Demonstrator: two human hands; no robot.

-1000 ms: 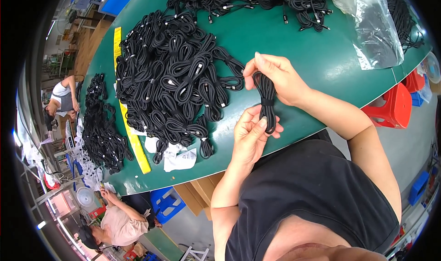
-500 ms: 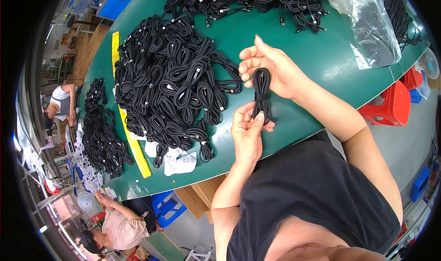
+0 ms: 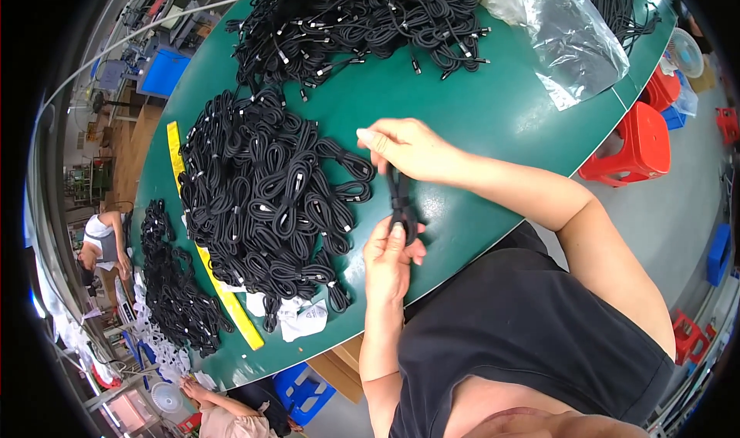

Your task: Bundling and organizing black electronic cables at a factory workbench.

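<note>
A black cable coiled into a bundle [image 3: 401, 204], with a dark strap about its middle, is upright in front of me above the table. Its lower loop is pinched between the thumb and fingers of my left hand [image 3: 387, 262]. My right hand [image 3: 412, 149] is over the bundle's upper end, fingers curled in and thumb toward them. That hand covers the bundle's top, and what its fingers grip is hidden. Just left of both hands lies a large heap of similar strapped cable bundles [image 3: 262, 199].
Loose black cables [image 3: 362, 21] with metal plugs lie at the far side of the green table [image 3: 462, 91]. A clear plastic bag [image 3: 574, 45] is far right. A yellow strip [image 3: 239, 315] divides the heap from more cables [image 3: 181, 291]. Red stools [image 3: 636, 145] stand right; two people work left.
My right hand has gone from spread fingers beside the bundle to curled fingers over its top. The view has shifted, and the bundle is tilted more away.
</note>
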